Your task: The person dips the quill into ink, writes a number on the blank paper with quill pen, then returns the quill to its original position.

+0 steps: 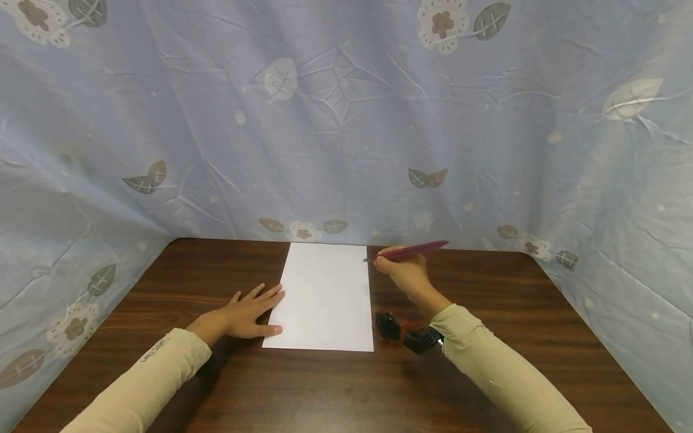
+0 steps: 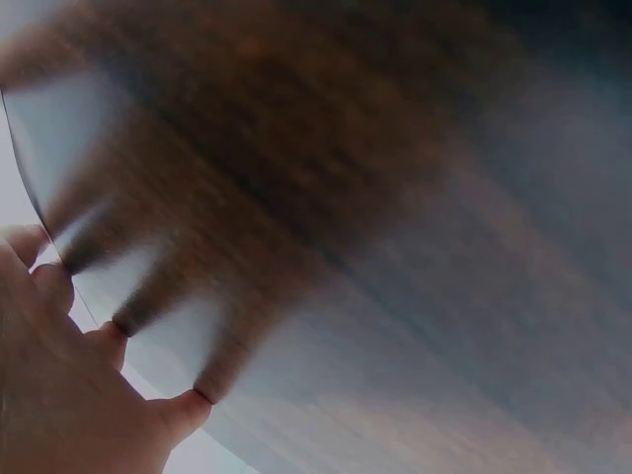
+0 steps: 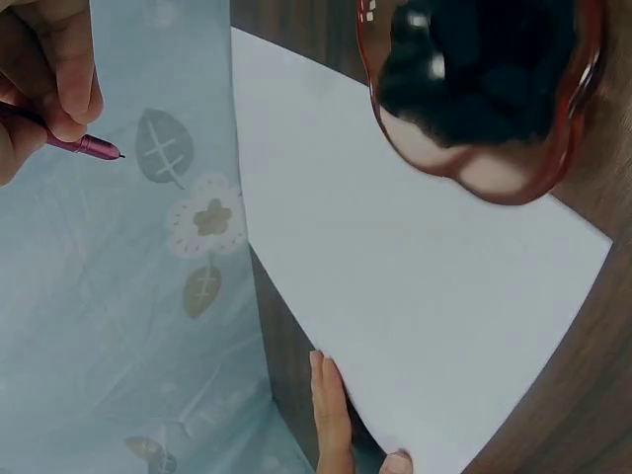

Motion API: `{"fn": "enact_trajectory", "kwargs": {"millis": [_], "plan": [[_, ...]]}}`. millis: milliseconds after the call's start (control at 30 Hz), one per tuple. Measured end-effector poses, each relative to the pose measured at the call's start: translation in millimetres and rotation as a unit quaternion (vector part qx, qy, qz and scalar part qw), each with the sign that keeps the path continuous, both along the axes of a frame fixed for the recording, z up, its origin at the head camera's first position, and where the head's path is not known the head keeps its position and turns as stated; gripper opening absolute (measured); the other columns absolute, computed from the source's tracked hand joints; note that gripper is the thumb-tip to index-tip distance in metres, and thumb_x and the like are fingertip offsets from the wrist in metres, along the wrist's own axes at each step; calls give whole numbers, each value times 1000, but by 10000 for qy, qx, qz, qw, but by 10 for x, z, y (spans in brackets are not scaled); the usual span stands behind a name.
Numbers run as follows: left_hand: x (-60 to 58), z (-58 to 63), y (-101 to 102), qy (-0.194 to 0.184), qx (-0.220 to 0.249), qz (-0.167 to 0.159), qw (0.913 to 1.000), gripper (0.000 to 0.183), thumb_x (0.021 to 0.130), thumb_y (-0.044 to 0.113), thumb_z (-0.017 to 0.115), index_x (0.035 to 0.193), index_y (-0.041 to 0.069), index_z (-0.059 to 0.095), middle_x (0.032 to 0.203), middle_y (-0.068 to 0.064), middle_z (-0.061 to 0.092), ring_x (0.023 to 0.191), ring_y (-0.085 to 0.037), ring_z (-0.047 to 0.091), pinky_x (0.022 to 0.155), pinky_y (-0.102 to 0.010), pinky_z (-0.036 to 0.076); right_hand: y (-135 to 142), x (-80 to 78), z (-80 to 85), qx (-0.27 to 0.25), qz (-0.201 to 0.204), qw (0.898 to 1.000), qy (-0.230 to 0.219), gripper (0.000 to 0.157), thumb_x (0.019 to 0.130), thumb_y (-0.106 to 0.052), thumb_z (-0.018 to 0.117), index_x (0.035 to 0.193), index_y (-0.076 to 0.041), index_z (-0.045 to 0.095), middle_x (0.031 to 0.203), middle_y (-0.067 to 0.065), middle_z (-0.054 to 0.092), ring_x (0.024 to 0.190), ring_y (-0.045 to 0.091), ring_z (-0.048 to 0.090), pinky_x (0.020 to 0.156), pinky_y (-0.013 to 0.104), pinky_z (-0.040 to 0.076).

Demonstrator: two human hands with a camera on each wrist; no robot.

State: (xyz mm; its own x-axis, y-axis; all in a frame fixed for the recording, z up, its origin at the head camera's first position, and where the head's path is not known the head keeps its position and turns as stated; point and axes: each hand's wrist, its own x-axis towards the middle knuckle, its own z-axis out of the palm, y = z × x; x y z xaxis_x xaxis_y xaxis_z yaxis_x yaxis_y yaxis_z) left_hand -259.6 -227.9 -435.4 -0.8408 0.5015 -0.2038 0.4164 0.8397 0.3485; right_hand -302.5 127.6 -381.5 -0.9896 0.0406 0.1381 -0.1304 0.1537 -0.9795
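The plum pen (image 1: 419, 249), pinched in the right hand (image 1: 408, 278), points lengthwise, as I see it, toward nine o'clock, tip near the white paper's (image 1: 325, 300) two-o'clock edge. On the counter (image 1: 541, 313), the left hand (image 1: 245, 316), fingers spread, gripping nothing, touches the paper's nine-o'clock side.

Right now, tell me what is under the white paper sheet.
Brown tabletop shows along the left, right and near edges of the white paper sheet. Whatever lies directly beneath is covered, so it cannot be seen.
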Motion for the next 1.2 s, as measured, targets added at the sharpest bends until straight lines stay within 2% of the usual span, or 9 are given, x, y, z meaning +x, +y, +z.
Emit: {"fn": "enact_trajectory", "kwargs": {"millis": [200, 333, 567, 767, 967, 1200], "plan": [[15, 20, 8, -26, 91, 0, 10000, 86, 90, 56, 56, 154, 12, 20, 160, -11, 12, 144, -46, 5, 101, -78, 1, -168, -114, -70, 557, -369, 9977, -131, 18, 77, -11, 75, 93, -4, 74, 86, 8, 72, 71, 16, 69, 66, 27, 56], [17, 22, 6, -54, 141, -1, 9999, 86, 90, 55, 57, 154, 11, 20, 161, -12, 12, 144, -46, 4, 101, -78, 0, -282, -200, -118, 848, -601, 9945, -161, 16, 74, -12, 77, 89, -8, 76, 83, 6, 73, 67, 14, 66, 57, 23, 51], [13, 14, 6, -92, 166, 15, 9998, 86, 90, 55, 57, 154, 11, 20, 161, -11, 11, 144, -45, 4, 101, -78, -1, -474, -305, -214, 651, -893, 9935, -266, 15, 73, -5, 76, 88, -3, 73, 84, 11, 72, 68, 16, 70, 62, 26, 57], [14, 20, 1, -107, 178, 14, 9998, 86, 90, 55, 57, 154, 11, 20, 161, -11, 11, 144, -46, 4, 100, -78, -1, -582, -375, -278, 441, -1048, 9925, -447, 15, 70, -3, 75, 85, -2, 73, 80, 10, 71, 64, 16, 69, 61, 26, 57], [19, 22, 12, -126, 192, 4, 9997, 86, 90, 56, 57, 154, 12, 20, 161, -12, 11, 144, -46, 3, 101, -78, -1, -656, -419, -347, 803, -1130, 9894, -432, 14, 70, -5, 74, 83, -5, 73, 74, 6, 72, 60, 13, 67, 58, 22, 53], [26, 30, 12, -132, 186, 33, 9997, 87, 89, 55, 58, 154, 11, 20, 161, -11, 11, 144, -45, 3, 101, -77, -1, -725, -414, -412, 953, -1214, 9870, -436, 13, 68, -6, 73, 81, -9, 74, 66, 2, 70, 57, 10, 59, 54, 19, 45]]}}
